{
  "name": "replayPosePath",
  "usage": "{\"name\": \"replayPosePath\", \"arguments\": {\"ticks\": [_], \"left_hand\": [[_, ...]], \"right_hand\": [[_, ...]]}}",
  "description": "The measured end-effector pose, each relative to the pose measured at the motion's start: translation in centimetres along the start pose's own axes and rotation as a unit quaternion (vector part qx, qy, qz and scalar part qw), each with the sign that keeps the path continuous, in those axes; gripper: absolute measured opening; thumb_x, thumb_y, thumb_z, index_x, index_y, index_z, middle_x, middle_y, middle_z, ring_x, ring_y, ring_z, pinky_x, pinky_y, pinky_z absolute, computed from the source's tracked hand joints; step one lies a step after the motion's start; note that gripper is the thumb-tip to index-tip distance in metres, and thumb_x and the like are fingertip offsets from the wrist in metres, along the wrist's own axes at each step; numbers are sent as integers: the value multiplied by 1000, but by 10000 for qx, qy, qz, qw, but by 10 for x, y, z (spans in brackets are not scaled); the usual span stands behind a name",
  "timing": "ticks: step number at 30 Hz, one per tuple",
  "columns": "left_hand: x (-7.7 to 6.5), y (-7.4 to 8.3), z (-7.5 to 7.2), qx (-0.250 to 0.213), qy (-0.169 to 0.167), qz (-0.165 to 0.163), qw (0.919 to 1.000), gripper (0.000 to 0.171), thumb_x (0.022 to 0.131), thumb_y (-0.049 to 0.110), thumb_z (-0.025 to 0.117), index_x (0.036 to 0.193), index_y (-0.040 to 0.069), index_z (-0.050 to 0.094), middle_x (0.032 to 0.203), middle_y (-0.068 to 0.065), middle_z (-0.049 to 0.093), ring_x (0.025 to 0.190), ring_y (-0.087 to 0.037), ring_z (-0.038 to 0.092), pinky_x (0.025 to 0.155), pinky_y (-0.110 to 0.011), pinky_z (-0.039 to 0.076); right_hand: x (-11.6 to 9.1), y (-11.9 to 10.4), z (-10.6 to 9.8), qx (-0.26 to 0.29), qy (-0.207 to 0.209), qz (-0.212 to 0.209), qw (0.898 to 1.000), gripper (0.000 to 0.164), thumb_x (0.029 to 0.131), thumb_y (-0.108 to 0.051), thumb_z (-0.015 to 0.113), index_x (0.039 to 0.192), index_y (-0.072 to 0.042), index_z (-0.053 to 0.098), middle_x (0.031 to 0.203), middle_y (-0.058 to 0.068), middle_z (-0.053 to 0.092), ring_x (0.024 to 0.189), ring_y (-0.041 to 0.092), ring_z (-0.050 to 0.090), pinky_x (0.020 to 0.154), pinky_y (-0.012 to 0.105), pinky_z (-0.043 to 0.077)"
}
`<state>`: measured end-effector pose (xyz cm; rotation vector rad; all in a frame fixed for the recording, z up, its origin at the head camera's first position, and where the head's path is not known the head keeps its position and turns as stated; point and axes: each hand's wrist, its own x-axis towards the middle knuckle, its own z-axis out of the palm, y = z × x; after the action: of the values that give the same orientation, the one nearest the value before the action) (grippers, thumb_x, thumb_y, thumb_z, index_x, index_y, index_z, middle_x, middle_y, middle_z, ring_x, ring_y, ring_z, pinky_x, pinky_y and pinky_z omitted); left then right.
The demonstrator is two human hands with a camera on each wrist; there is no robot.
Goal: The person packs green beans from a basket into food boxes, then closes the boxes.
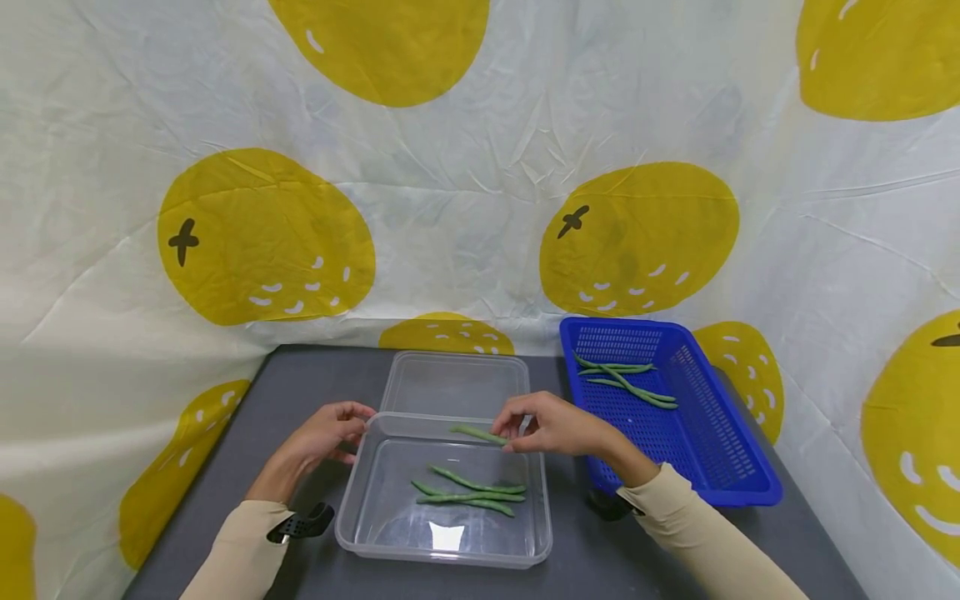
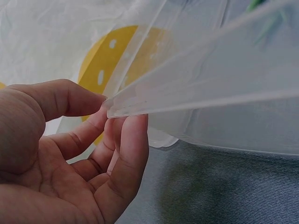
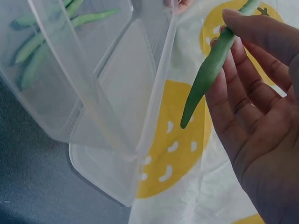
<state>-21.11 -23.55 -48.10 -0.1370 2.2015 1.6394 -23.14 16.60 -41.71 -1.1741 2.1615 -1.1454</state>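
Note:
A clear plastic container (image 1: pixel 348 521) stands on the dark table, with several green beans (image 1: pixel 468 497) lying crossed on its floor. My left hand (image 1: pixel 327 435) pinches the container's rim at the far left corner, thumb above and fingers beneath, as the left wrist view shows at the rim (image 2: pixel 135 105). Over the container's far right side, my right hand (image 1: pixel 551 425) holds one green bean (image 3: pixel 205 77) between thumb and fingers. That bean's tapered end points out past the fingers in the right wrist view.
Right of the container sits a blue perforated basket (image 1: pixel 738 450) holding several green beans (image 1: pixel 637 387). Behind the container lies a clear flat lid (image 1: pixel 453 379). A cloth backdrop with yellow fruit prints (image 1: pixel 266 237) hangs behind the grey table (image 1: pixel 311 375).

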Motion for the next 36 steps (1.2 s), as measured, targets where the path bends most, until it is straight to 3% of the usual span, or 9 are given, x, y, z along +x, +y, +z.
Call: {"name": "replayPosePath", "arguments": {"ticks": [5, 9, 15, 20, 24, 30, 36], "left_hand": [[2, 0, 1, -5, -5, -2, 10000, 34, 98, 11, 55, 129, -4, 58, 107, -22, 67, 86, -25, 67, 67, -41, 60], [1, 0, 1, 24, 36, 1, 10000, 34, 99, 11, 55, 130, -4, 58, 108, -22, 67, 85, -24, 66, 67, -41, 60], [-1, -1, 1, 41, 52, 40, 10000, 34, 100, 12, 55, 129, -4, 58, 110, -23, 67, 86, -24, 66, 67, -41, 60], [-2, -1, 1, 9, 54, 39, 10000, 34, 99, 12, 56, 129, -4, 59, 110, -23, 67, 86, -24, 66, 67, -41, 60], [-1, 0, 1, 23, 39, 32, 10000, 35, 98, 12, 56, 129, -4, 58, 112, -23, 66, 87, -25, 66, 67, -41, 60], [-1, 2, 0, 61, 42, 24, 10000, 35, 98, 12, 56, 129, -4, 58, 112, -24, 66, 87, -25, 66, 67, -41, 60], [-1, 3, 0, 64, 21, 4, 10000, 36, 98, 11, 56, 130, -4, 58, 112, -24, 66, 88, -26, 66, 67, -41, 60]], "right_hand": [[0, 1, -1, 26, 117, -337, 9994, 29, 97, -19, 69, 126, -19, 68, 122, -3, 68, 110, 17, 65, 93, 40, 56], [-4, 3, -5, 117, 260, -424, 9987, 28, 98, -16, 68, 125, -22, 68, 122, -3, 68, 111, 20, 65, 95, 42, 55], [-14, 6, -12, 171, 239, -201, 9994, 24, 99, -14, 65, 122, -20, 69, 118, -1, 69, 102, 18, 68, 90, 41, 56], [-24, 10, -21, 74, 310, 224, 9992, 24, 99, -17, 66, 121, -24, 69, 118, -4, 70, 107, 24, 67, 93, 41, 55], [-32, 13, -30, 23, 394, 322, 9987, 24, 99, -19, 66, 123, -25, 69, 120, -5, 70, 111, 29, 66, 93, 40, 55], [-43, 18, -45, -91, 493, 277, 9984, 26, 100, -17, 64, 125, -19, 68, 120, -2, 70, 107, 18, 68, 91, 38, 56], [-51, 24, -57, -273, 678, 448, 9963, 25, 99, -20, 65, 124, -23, 69, 120, -5, 71, 108, 16, 68, 91, 37, 56]]}}
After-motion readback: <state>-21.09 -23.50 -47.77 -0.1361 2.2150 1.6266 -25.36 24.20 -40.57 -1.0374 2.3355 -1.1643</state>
